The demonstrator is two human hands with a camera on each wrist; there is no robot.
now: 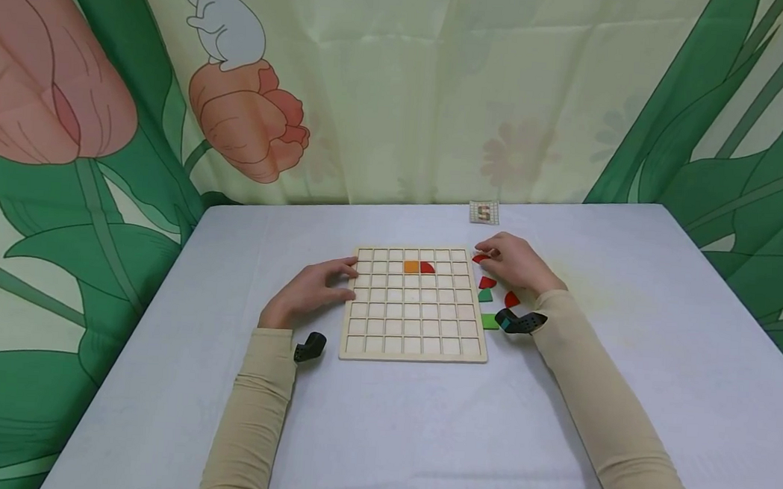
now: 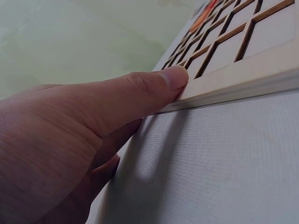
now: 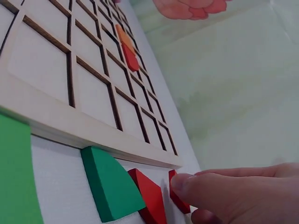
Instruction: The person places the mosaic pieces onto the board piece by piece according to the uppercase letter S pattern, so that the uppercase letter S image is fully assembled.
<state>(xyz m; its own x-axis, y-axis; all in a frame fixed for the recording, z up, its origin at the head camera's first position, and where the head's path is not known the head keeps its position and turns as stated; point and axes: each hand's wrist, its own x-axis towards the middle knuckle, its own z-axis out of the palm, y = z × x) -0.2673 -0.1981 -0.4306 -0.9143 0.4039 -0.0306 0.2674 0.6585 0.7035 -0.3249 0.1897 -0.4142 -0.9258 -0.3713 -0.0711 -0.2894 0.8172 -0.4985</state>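
Observation:
A light wooden grid board (image 1: 413, 361) lies flat on the table. Within its upper part, an orange square piece (image 1: 411, 267) and a red rounded piece (image 1: 427, 267) fill neighbouring cells. My left hand (image 1: 311, 288) rests its thumb and fingertips against the board's left edge. Off the upper right corner, my right hand (image 1: 514, 262) pinches a red piece (image 3: 179, 192) by the table surface; the fingers hide part of it. Closer along that side lie another red piece (image 3: 148, 198), a dark green piece (image 3: 111, 184), a light green piece (image 3: 17, 172) and a red rounded piece (image 1: 511, 300).
A small card (image 1: 484, 212) with a coloured grid pattern lies at the table's back edge. The white-covered table (image 1: 460, 443) meets a printed curtain (image 1: 408, 88) behind. Black wrist devices sit on both sleeves, the right one (image 1: 520, 323) above the light green piece.

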